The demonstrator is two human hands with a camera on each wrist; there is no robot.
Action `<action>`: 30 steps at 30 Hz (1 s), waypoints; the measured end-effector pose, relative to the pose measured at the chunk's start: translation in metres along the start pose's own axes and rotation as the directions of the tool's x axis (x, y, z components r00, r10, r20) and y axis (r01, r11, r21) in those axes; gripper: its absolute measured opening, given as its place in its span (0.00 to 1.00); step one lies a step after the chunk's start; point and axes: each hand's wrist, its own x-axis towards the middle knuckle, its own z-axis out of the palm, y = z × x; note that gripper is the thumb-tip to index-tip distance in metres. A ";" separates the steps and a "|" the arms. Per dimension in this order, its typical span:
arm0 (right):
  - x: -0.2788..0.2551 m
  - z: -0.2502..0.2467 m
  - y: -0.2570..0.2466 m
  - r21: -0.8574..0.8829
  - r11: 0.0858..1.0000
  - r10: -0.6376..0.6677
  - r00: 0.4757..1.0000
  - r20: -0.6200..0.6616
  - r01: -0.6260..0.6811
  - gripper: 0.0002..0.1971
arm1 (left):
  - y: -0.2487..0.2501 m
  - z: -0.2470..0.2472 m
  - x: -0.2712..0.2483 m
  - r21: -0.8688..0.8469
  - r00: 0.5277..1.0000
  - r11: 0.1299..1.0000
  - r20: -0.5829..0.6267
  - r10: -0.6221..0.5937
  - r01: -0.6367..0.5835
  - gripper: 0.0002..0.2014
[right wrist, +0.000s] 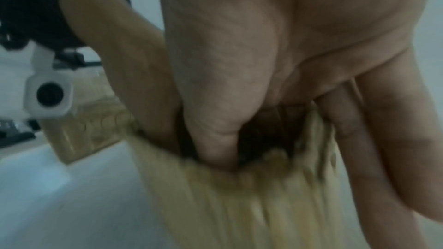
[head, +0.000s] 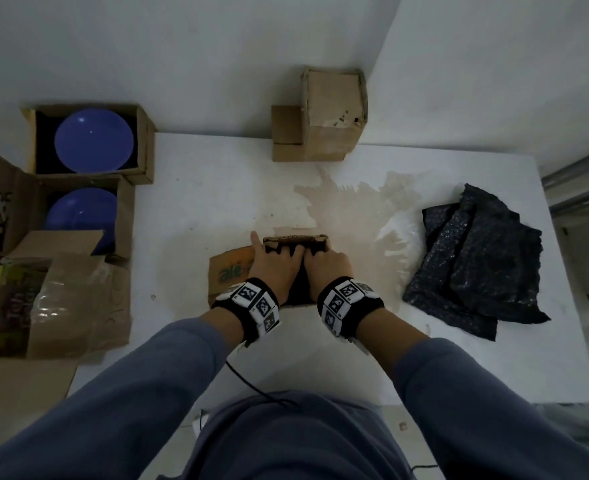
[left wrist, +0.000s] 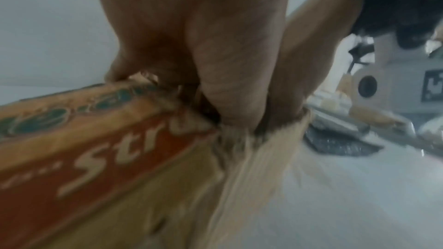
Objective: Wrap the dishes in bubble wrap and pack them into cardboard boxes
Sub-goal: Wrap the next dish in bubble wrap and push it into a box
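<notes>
A small cardboard box (head: 230,271) with orange and red print (left wrist: 95,158) stands mid-table, close to me. Something dark, like the black bubble wrap, fills its inside (head: 298,289); whether a dish is in it cannot be seen. My left hand (head: 272,268) is at the box's left wall: the thumb (left wrist: 230,82) dips inside and the index finger lies straight along the outside. My right hand (head: 327,265) holds the right wall, thumb (right wrist: 215,130) inside the plain wall (right wrist: 239,205) and fingers outside. Two blue plates (head: 93,140) (head: 81,216) sit unwrapped in open boxes at the far left.
A pile of black bubble wrap sheets (head: 476,268) lies on the right of the white table (head: 216,188). A closed cardboard box (head: 324,116) stands at the back against the wall. More open cartons (head: 64,306) crowd the left edge. A brown stain marks the tabletop.
</notes>
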 end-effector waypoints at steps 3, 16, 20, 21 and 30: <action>-0.004 -0.006 0.006 0.063 0.998 0.000 0.998 -0.059 0.004 0.13 | -0.011 -0.007 -0.007 -0.080 0.998 0.996 -0.050 0.034 -0.038 0.31; 0.002 0.017 -0.008 0.030 0.986 0.159 0.985 0.065 -0.161 0.29 | 0.001 0.012 0.008 0.062 0.995 0.996 -0.073 0.069 -0.064 0.39; 0.002 0.022 -0.012 0.043 0.983 0.178 0.983 0.052 -0.181 0.27 | 0.008 0.023 0.016 0.098 0.994 0.995 -0.109 0.026 -0.015 0.35; 0.002 0.022 -0.013 0.044 0.982 0.181 0.982 0.050 -0.183 0.26 | 0.008 0.024 0.016 0.098 0.993 0.995 -0.114 0.017 -0.006 0.34; -0.011 0.001 0.002 0.226 0.973 0.038 0.997 0.061 -0.051 0.22 | -0.022 0.009 0.015 0.157 0.960 0.960 -0.119 0.252 -0.232 0.30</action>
